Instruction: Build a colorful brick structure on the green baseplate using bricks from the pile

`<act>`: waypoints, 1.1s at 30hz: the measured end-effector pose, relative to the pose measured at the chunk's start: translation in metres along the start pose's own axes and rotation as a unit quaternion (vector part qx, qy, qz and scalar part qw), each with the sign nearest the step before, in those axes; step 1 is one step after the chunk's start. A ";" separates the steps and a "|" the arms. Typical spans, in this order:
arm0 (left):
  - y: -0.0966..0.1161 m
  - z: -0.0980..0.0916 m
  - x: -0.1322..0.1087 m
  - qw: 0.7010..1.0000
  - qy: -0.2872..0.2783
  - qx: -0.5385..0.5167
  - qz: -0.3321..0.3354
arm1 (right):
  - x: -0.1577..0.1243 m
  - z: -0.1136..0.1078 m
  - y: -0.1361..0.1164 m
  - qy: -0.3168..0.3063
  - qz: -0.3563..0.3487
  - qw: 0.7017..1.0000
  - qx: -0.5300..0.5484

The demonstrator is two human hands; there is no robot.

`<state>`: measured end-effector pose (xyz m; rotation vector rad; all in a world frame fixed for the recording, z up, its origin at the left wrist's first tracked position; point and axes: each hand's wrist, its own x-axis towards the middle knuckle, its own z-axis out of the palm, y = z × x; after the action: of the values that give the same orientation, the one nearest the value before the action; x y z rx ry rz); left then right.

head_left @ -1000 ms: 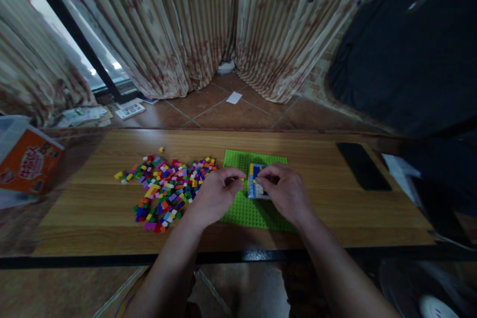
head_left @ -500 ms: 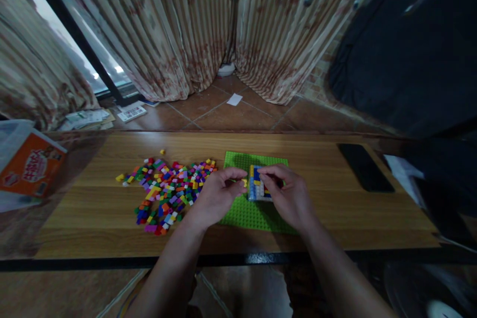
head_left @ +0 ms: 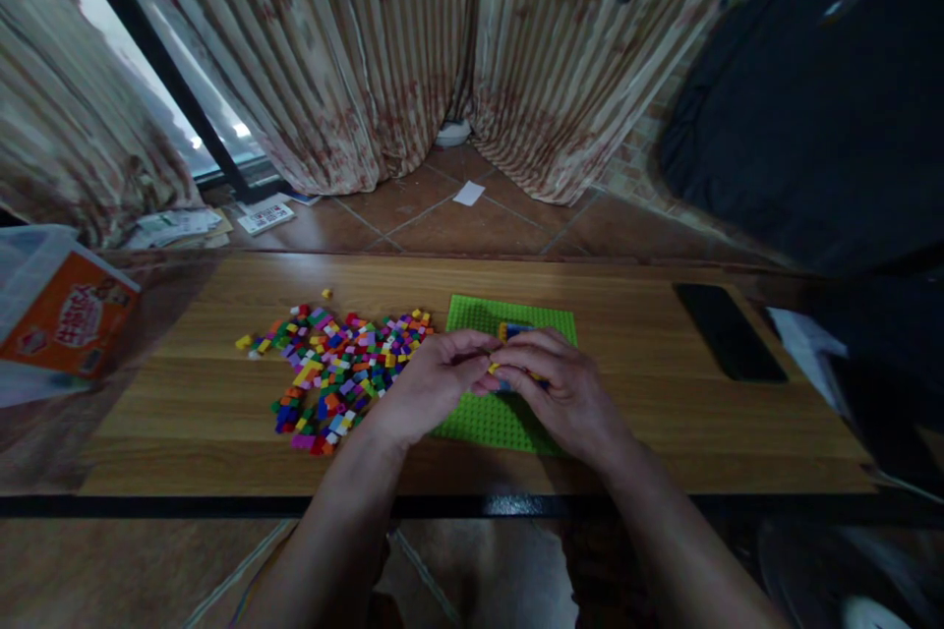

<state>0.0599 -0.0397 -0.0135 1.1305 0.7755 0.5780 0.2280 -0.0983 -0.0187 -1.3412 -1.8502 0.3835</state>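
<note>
A small yellow toy brick (head_left: pixel 494 368) shows between my two hands, over the green baseplate (head_left: pixel 483 423). My left hand (head_left: pixel 439 375) pinches it from the left, thumb and fingers pressed together. From the right, my right hand (head_left: pixel 555 381) meets it with curled fingertips touching the same brick. Beneath the right fingers lies a built block of bricks (head_left: pixel 516 329), blue and yellow at its visible far edge; most of it is hidden. Left of the baseplate spreads a pile of loose coloured bricks (head_left: pixel 346 359).
The wooden table (head_left: pixel 626 442) carries a black phone-like slab (head_left: pixel 729 332) at the right. A clear tub with an orange label (head_left: pixel 74 314) stands beyond the left end. Curtains (head_left: pixel 383 69) hang past the far edge, above a tiled floor (head_left: pixel 413 211).
My right hand has moved left from the built block to meet my left hand at the yellow brick. It now covers most of the block. The view has shifted slightly.
</note>
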 end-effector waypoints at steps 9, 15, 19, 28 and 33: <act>-0.007 0.001 0.008 0.993 0.078 0.086 -0.005 | -0.008 0.000 0.028 0.147 0.162 0.975 0.044; -0.009 -0.003 0.007 0.980 0.053 0.189 0.038 | -0.014 0.008 0.021 0.120 0.184 0.975 0.017; -0.010 -0.005 0.007 0.970 0.048 0.231 0.061 | -0.021 0.013 0.015 0.132 0.170 0.976 -0.037; -0.020 -0.006 0.009 0.961 0.033 0.260 0.091 | -0.019 0.013 0.015 0.125 0.120 0.981 -0.090; -0.020 -0.004 0.009 0.958 0.037 0.269 0.091 | -0.014 0.014 0.017 0.129 0.163 0.976 -0.063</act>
<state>0.0627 -0.0373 -0.0357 1.7028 0.9296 0.5819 0.2306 -0.1017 -0.0443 -1.7041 -1.4625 0.2463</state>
